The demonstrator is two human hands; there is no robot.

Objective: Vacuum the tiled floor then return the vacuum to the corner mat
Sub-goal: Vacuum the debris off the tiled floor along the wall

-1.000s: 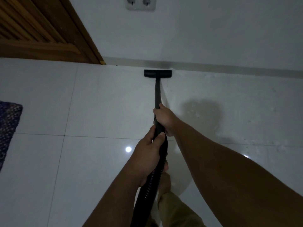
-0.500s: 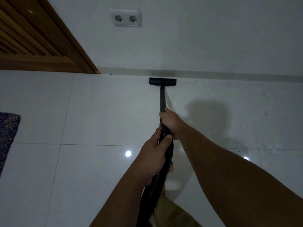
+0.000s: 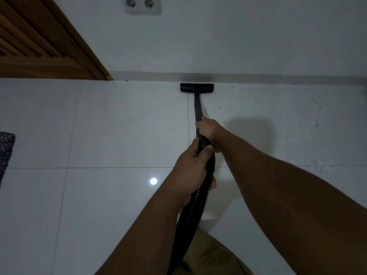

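Observation:
A black vacuum wand (image 3: 197, 107) runs away from me across the white tiled floor (image 3: 119, 126). Its flat black nozzle head (image 3: 196, 87) rests on the tiles right against the skirting of the far wall. My right hand (image 3: 209, 130) grips the wand further forward. My left hand (image 3: 193, 167) is closed around the top of the ribbed black hose (image 3: 190, 213), just behind the right hand. The hose drops down past my leg and out of view at the bottom edge.
A white wall with a grey skirting strip (image 3: 258, 78) bounds the floor ahead, with a double socket (image 3: 143, 5) on it. A wooden louvred door (image 3: 35, 44) stands at the upper left. A dark woven mat (image 3: 6, 151) lies at the left edge.
The nozzle has stayed against the skirting. My view has shifted a little, so the wall socket and door sit differently in frame. Both hands keep their grip.

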